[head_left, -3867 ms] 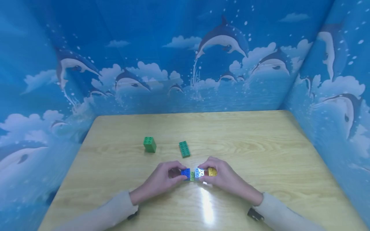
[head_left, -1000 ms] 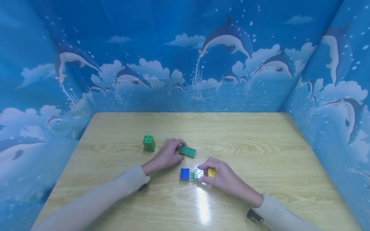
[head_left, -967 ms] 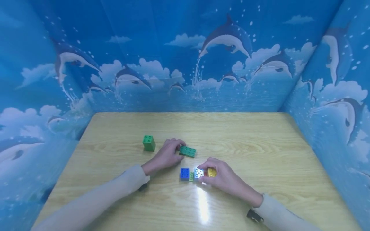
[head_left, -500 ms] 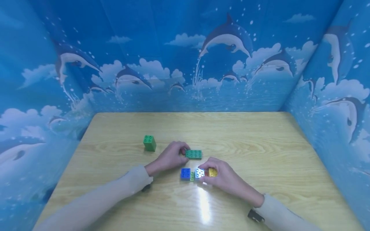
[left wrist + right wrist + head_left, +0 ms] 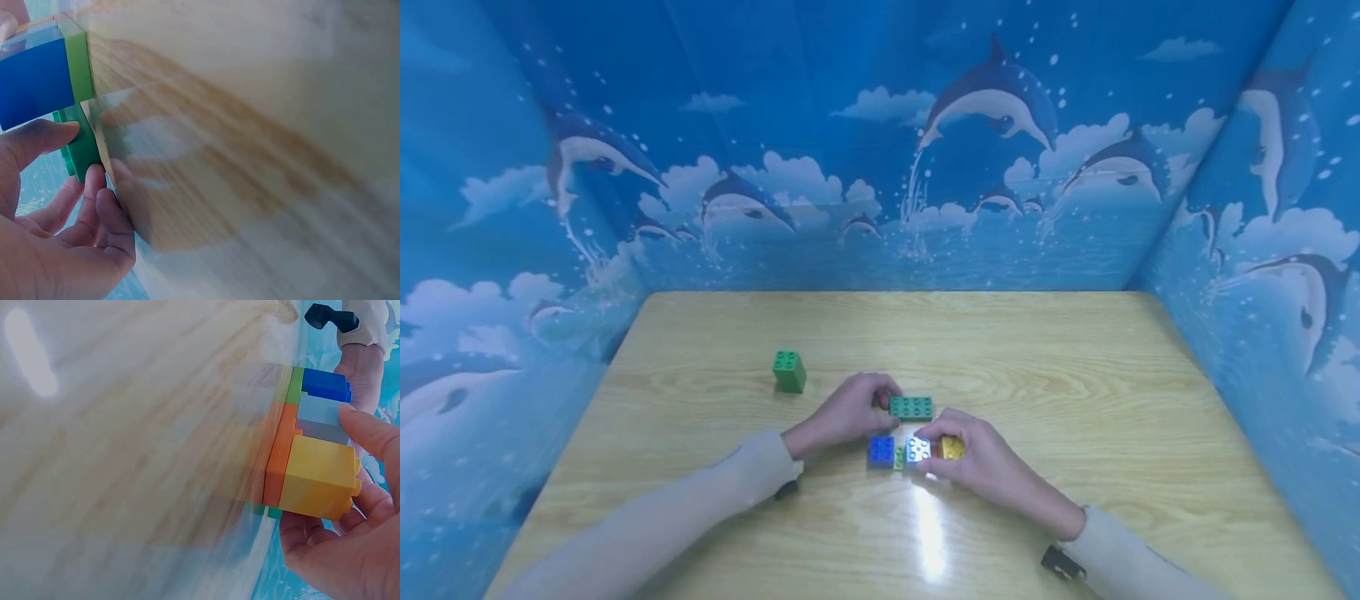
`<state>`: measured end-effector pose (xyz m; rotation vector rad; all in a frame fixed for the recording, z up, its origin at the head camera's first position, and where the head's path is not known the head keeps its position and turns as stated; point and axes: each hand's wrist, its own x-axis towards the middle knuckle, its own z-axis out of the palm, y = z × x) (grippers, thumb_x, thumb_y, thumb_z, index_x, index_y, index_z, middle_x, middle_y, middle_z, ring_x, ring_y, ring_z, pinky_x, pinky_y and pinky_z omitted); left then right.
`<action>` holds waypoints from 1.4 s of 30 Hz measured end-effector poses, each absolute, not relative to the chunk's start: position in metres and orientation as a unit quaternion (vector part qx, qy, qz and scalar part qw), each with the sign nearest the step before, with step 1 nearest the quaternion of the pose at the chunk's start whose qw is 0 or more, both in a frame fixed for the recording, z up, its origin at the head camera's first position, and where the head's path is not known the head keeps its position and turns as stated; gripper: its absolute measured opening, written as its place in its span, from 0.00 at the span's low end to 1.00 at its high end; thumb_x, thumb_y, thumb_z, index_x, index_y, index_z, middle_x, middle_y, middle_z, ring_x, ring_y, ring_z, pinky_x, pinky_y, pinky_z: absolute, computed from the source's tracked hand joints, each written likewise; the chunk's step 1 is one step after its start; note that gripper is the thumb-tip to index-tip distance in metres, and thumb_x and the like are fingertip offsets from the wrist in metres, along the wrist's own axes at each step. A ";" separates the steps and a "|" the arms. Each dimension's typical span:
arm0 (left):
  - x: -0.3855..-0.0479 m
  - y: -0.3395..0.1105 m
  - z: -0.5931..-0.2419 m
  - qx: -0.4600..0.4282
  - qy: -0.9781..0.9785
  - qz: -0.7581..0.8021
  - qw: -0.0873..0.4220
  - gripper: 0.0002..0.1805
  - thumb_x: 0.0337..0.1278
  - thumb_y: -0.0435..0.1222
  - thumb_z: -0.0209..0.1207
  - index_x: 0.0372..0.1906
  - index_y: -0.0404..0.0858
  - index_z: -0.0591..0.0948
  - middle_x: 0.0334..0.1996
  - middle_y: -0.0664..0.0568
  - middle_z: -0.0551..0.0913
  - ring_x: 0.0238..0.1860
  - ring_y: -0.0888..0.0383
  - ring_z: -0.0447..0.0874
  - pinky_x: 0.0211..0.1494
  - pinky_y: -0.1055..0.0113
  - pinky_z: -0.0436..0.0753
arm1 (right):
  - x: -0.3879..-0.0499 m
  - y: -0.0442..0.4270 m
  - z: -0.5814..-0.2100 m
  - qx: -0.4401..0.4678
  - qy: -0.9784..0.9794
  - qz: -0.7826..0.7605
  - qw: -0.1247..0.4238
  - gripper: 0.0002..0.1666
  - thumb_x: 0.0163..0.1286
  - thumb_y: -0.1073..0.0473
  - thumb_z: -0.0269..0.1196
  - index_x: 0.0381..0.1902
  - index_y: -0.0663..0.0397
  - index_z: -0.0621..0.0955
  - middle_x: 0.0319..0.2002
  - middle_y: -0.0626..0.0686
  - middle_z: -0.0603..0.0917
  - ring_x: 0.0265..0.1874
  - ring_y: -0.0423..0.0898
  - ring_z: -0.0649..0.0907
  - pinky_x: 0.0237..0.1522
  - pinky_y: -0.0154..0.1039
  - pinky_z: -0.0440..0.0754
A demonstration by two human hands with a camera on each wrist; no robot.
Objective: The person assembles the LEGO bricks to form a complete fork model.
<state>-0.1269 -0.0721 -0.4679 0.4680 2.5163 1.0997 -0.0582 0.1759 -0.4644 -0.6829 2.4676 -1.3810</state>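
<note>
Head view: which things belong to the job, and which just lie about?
Likely in use:
- dark green brick, in left hand
- light blue brick, in right hand
- blue brick, light green brick, orange brick, yellow brick, same row

Apparently lying about:
- tall green block, untouched

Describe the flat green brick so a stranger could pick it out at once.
On the wood-grain table, find the left hand. It pinches one end of the flat green brick, beyond the blue brick. Unlike the tall green block off to the left, this one is low and oblong, with two rows of four studs.
</note>
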 end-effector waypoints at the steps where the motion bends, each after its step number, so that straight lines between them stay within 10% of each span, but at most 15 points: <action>1: -0.127 -0.072 -0.468 0.166 0.889 0.389 0.177 0.23 0.54 0.33 0.80 0.55 0.39 0.88 0.36 0.56 0.82 0.40 0.57 0.79 0.48 0.59 0.82 | -0.058 0.176 -0.464 -0.234 0.843 -0.471 0.116 0.21 0.65 0.56 0.81 0.55 0.48 0.90 0.38 0.43 0.84 0.45 0.44 0.83 0.58 0.45 0.84; 17: -0.113 -0.091 -0.460 0.153 0.880 0.412 0.180 0.20 0.68 0.35 0.72 0.62 0.38 0.84 0.39 0.56 0.84 0.41 0.58 0.82 0.47 0.60 0.86 | -0.061 0.176 -0.464 -0.211 0.852 -0.462 0.129 0.23 0.63 0.51 0.83 0.55 0.44 0.90 0.45 0.38 0.87 0.47 0.43 0.84 0.56 0.43 0.84; 31: -0.074 -0.107 -0.453 0.163 0.848 0.478 0.162 0.27 0.68 0.52 0.73 0.63 0.43 0.85 0.51 0.57 0.87 0.51 0.58 0.84 0.58 0.53 0.85 | -0.059 0.185 -0.460 -0.196 0.854 -0.471 0.099 0.32 0.62 0.45 0.83 0.63 0.42 0.87 0.58 0.39 0.87 0.59 0.46 0.84 0.68 0.63 0.78; 42: -0.056 -0.114 -0.454 0.194 0.865 0.431 0.167 0.29 0.59 0.35 0.77 0.66 0.42 0.83 0.58 0.55 0.87 0.57 0.56 0.84 0.64 0.52 0.84 | -0.049 0.205 -0.461 -0.175 0.866 -0.462 0.076 0.31 0.64 0.44 0.81 0.63 0.43 0.87 0.60 0.38 0.86 0.65 0.49 0.82 0.71 0.67 0.73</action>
